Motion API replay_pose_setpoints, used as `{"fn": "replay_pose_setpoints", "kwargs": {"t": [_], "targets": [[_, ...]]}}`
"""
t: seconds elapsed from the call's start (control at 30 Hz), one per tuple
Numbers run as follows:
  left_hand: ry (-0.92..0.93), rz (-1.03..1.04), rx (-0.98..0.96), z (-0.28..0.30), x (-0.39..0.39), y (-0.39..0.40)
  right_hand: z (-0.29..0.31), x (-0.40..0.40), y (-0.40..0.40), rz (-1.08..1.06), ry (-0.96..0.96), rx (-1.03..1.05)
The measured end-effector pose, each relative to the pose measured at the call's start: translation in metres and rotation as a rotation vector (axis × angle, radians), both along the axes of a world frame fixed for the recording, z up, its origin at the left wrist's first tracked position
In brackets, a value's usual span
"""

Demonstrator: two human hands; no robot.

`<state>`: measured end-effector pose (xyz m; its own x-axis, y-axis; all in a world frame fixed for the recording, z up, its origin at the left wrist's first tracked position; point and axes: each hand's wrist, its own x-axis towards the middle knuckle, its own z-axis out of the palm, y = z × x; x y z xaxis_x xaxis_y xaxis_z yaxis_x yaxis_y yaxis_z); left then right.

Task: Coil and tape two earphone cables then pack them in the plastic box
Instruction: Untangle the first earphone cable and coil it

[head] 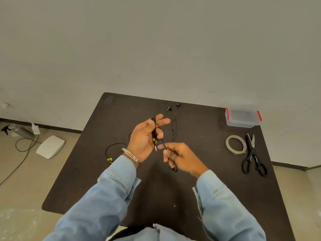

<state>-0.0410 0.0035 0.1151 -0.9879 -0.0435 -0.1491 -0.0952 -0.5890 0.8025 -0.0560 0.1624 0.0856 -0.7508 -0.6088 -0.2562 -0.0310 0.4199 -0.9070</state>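
While the left hand point(145, 136) was raised palm-up above the tabletop point(199, 180), it held the coiled turns of a black earphone cable point(154, 132) between thumb and fingers, the coil's long axis running near-vertical across the palm and the gold jack plug point(155, 146) hanging from its lower end. The right hand point(180, 156) stood just beside and below, pinching the loose run of the same cable; that run led away to earbuds point(172, 107) lying on the far tabletop. The next wrap would therefore have to pass from the right hand upward around the left fingers. A second earphone cable point(112, 150) lay uncoiled to the left. Tape roll point(236, 144), scissors point(252, 157) and plastic box point(243, 118) sat well apart on the right, nearer the right hand.
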Motion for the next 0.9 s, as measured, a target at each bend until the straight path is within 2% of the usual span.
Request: {"fn": "replay_pose_setpoints", "kwargs": {"t": [0.13, 0.3, 0.4, 0.5, 0.67, 0.8, 0.9], "targets": [[-0.010, 0.017, -0.361, -0.012, -0.003, -0.005, 0.018, 0.006, 0.000, 0.236, 0.272, 0.211], [-0.033, -0.096, -0.548, -0.020, 0.002, 0.002, 0.050, -0.003, 0.005, 0.307, 0.595, 0.267], [0.006, -0.228, -0.642, -0.022, 0.006, 0.007, 0.072, -0.016, 0.009, 0.242, 0.571, 0.247], [0.048, -0.361, -0.518, -0.018, 0.014, 0.015, 0.084, -0.033, 0.013, 0.161, 0.459, 0.176], [0.009, -0.513, -0.300, -0.016, 0.019, 0.021, 0.080, -0.061, 0.022, 0.136, 0.340, 0.111], [-0.005, -0.516, -0.158, -0.013, 0.017, 0.018, 0.068, -0.060, 0.023, 0.039, 0.160, -0.084], [-0.048, -0.441, 0.015, -0.015, 0.015, 0.018, 0.045, -0.051, 0.016, -0.149, 0.083, -0.162]]}}
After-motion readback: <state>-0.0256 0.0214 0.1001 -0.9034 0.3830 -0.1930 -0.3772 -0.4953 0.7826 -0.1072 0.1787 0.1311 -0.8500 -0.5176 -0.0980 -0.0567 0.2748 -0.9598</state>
